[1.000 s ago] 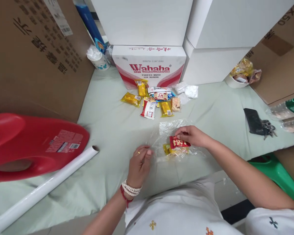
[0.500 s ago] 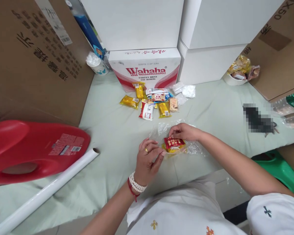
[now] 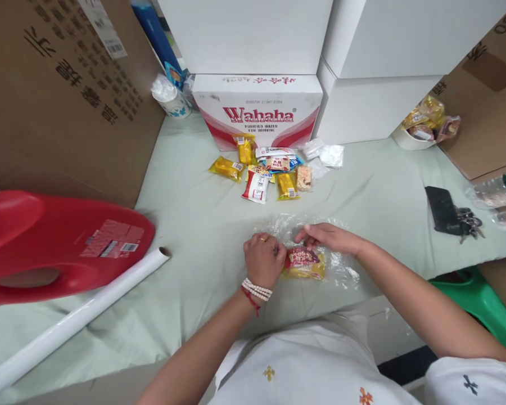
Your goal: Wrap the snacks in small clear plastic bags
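A clear plastic bag (image 3: 337,270) lies on the pale green cloth (image 3: 194,225) in front of me. Inside it sit a red snack packet (image 3: 302,257) and a yellow one (image 3: 307,273) beneath it. My left hand (image 3: 263,261) is closed on the bag's left edge, right beside the red packet. At the bag's upper edge just above the packets, my right hand (image 3: 326,236) pinches the plastic. A pile of several loose snack packets (image 3: 265,171) lies farther back.
A Wahaha water carton (image 3: 257,107) and white boxes (image 3: 362,56) stand behind the pile. A red plastic stool (image 3: 46,242) and a white roll (image 3: 76,320) lie at the left beside a brown carton (image 3: 59,84). A dark phone with keys (image 3: 449,214) lies at the right.
My left hand has moved right and closed on the bag's left edge. The bag has been drawn over the red and yellow packets, which now sit inside it.
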